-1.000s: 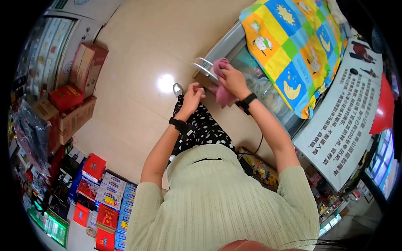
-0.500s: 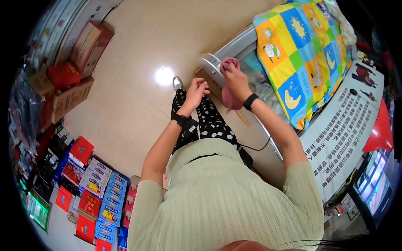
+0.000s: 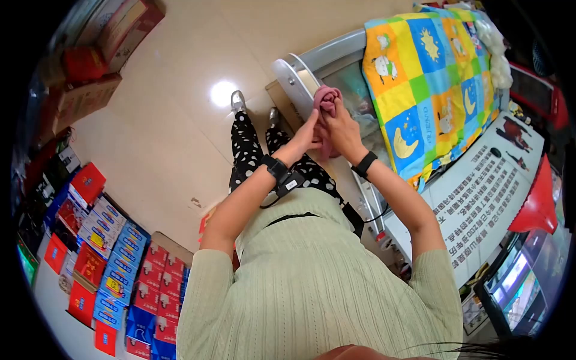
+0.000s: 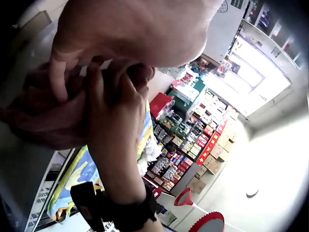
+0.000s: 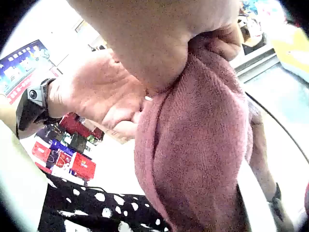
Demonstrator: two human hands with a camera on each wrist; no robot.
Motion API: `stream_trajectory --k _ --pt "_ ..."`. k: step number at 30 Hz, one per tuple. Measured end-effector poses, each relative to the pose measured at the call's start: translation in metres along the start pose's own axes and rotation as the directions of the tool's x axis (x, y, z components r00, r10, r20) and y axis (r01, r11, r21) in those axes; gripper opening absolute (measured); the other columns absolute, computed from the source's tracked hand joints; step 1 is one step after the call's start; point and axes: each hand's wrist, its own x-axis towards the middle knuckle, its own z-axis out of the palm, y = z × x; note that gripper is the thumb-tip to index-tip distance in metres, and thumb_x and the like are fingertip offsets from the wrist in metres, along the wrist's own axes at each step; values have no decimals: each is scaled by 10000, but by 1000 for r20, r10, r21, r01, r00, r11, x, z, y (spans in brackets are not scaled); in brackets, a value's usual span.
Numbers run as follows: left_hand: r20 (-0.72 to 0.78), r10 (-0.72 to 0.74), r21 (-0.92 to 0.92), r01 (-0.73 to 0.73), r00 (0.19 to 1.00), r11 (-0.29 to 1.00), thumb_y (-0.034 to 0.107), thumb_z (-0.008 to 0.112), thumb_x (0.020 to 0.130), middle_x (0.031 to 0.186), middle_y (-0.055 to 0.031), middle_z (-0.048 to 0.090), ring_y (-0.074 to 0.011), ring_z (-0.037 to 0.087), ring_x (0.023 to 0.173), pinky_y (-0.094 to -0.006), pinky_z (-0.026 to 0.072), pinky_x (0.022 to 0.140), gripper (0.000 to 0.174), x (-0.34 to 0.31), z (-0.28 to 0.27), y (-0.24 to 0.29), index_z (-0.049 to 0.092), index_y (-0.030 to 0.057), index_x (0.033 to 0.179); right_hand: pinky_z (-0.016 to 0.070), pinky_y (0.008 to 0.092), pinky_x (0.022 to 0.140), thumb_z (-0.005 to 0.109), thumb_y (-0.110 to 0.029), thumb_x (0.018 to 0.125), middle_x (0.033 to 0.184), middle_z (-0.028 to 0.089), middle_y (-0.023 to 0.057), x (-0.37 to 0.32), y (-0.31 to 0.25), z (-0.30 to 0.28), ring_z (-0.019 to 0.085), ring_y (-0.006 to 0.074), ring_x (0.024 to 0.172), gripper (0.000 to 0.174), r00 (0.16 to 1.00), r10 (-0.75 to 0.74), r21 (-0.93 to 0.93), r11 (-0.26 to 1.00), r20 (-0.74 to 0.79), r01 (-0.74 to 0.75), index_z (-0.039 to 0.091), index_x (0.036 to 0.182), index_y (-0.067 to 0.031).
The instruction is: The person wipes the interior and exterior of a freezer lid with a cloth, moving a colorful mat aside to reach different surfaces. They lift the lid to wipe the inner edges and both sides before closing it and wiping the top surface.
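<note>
A crumpled pink cloth [image 3: 327,101] hangs between both hands beside the rounded end of a glass-topped cabinet [image 3: 345,42]. My right hand [image 3: 345,131] grips its upper part, and the rest drapes down as a broad fold of cloth [image 5: 198,140] in the right wrist view. From the other side my left hand [image 3: 302,143] meets the cloth, its thumb and bent fingers around the edge. Seen from the left wrist, the cloth [image 4: 53,116] is dark and bunched under both hands; some fingertips are hidden in it.
A colourful patterned cover [image 3: 420,84] lies over the cabinet, with a white printed board [image 3: 480,210] and a red balloon-like object [image 3: 540,201] at the right. Stacked boxes [image 3: 120,270] stand lower left, cartons [image 3: 90,99] upper left. Tiled floor [image 3: 198,54] lies ahead.
My left hand has moved right from beside the cloth onto it. My right hand keeps its grip. The view has shifted, with more boxes showing at the lower left.
</note>
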Motion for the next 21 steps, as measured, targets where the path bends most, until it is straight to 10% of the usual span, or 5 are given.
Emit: stream_trajectory --k 4,10,15,17,21 --pt "-296 329 49 -330 897 943 629 441 1002 1199 -96 593 -252 600 1123 -385 485 983 650 15 -1 26 469 54 1304 584 397 614 642 -175 842 1236 493 224 53 7 24 654 364 961 418 994 -105 -28 994 -39 104 565 1233 -46" --pt "-90 965 839 -504 244 206 404 533 1009 1456 -268 464 -413 440 1356 -444 361 1113 625 25 -19 64 421 -53 1421 587 444 676 629 -194 855 1223 528 233 151 1 51 648 391 990 271 999 -20 -66 998 41 22 631 1072 -31" --pt "-40 966 850 -499 257 168 363 549 992 1453 -264 467 -421 430 1362 -469 348 1122 586 26 -15 49 459 -50 1399 580 440 764 641 -201 840 1296 541 235 97 -3 32 629 396 1022 375 991 -21 116 993 -128 36 624 1186 -58" --pt "89 797 854 -457 597 247 333 585 952 1422 -268 504 -429 448 1346 -484 339 1126 585 -11 8 39 492 -58 1376 580 431 762 645 -203 833 1353 521 237 41 7 23 627 384 1014 429 980 -64 141 986 -189 91 616 1242 -75" --pt "336 810 880 -467 480 -88 347 573 931 1417 -292 506 -429 440 1366 -502 301 1173 619 -24 21 -11 503 -111 1341 561 438 759 652 -219 823 1287 573 169 -21 11 11 636 352 1026 444 999 42 77 996 23 -44 625 1249 -95"
